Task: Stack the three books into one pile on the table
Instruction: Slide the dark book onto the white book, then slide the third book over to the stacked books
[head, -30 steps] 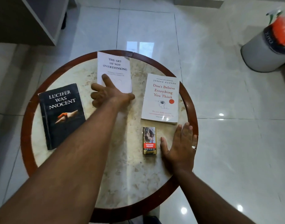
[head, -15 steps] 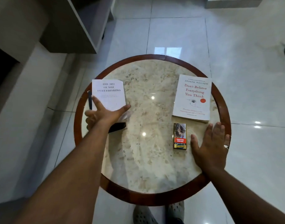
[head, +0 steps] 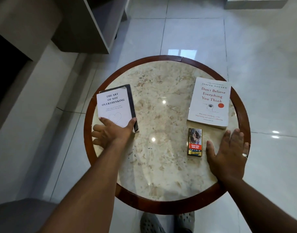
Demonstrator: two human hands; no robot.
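A white book titled "The Art of Not Overthinking" (head: 113,105) lies on top of a dark book (head: 131,101) at the left of the round marble table (head: 161,58); only the dark book's right edge and near corner show. My left hand (head: 110,133) holds the white book's near edge, thumb at its right corner and forefinger on the cover. A second white book, "Don't Believe Everything You Think" (head: 210,101), lies alone at the right. My right hand (head: 228,155) rests flat on the table just in front of it, fingers spread, holding nothing.
A small cigarette pack (head: 195,142) lies between my right hand and the table's middle. The table has a raised dark wooden rim. A grey cabinet (head: 87,22) stands at the far left on the glossy tiled floor. My shoes (head: 166,222) show below the table.
My left hand carried the white book from the table's far side to the left and set it down on the dark book. The right hand stayed flat; the view shifted.
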